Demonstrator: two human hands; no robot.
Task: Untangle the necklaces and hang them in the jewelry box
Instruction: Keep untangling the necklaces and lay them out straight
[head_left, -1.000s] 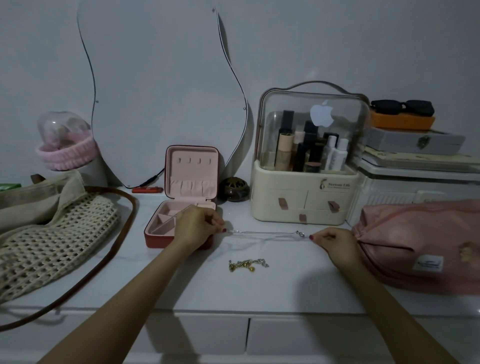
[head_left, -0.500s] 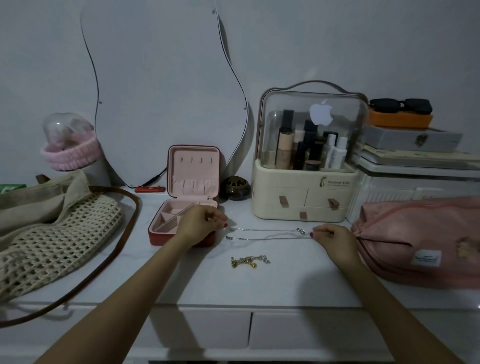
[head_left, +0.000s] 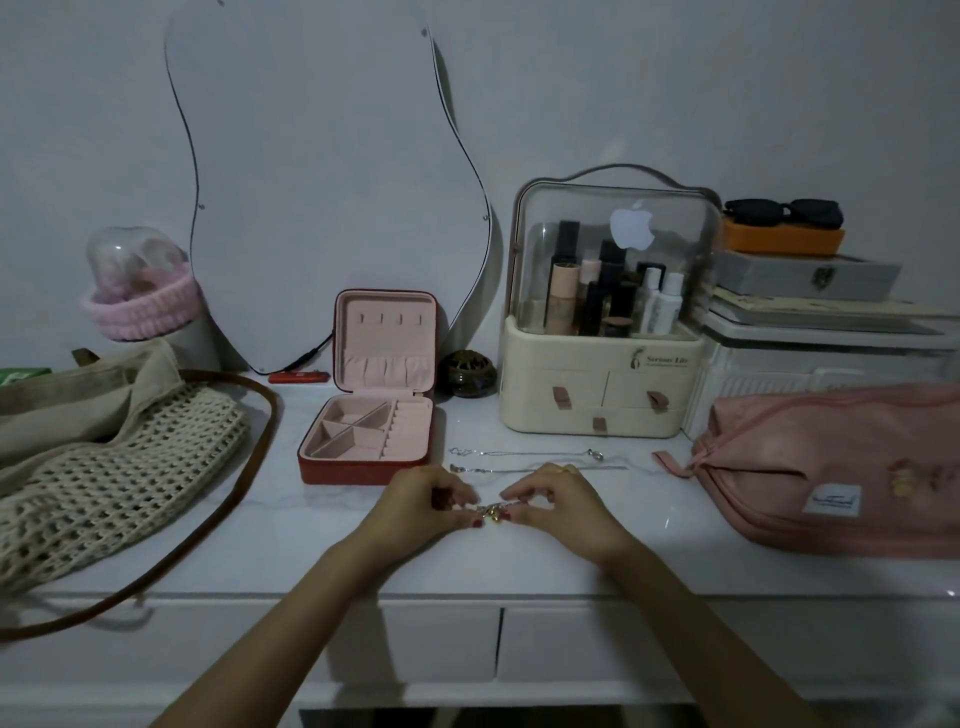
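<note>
A small red jewelry box (head_left: 363, 465) with pink lining stands open on the white dresser top, its lid upright with small hooks. A thin silver necklace (head_left: 524, 453) lies stretched out flat to the right of the box. Just in front of it, my left hand (head_left: 415, 506) and my right hand (head_left: 558, 501) meet over a tangled gold necklace (head_left: 491, 512). Both hands pinch the gold chain between thumb and fingertips. Much of that chain is hidden by my fingers.
A crochet bag (head_left: 104, 467) with a brown strap fills the left side. A cream cosmetics organizer (head_left: 602, 384) stands behind the silver chain, a pink pouch (head_left: 831, 467) lies at the right. A dark round pot (head_left: 467, 374) sits by the box lid, a mirror (head_left: 322, 156) behind.
Both hands let go of the silver necklace, which now lies on the dresser. They moved toward me and together, and took hold of the gold chain.
</note>
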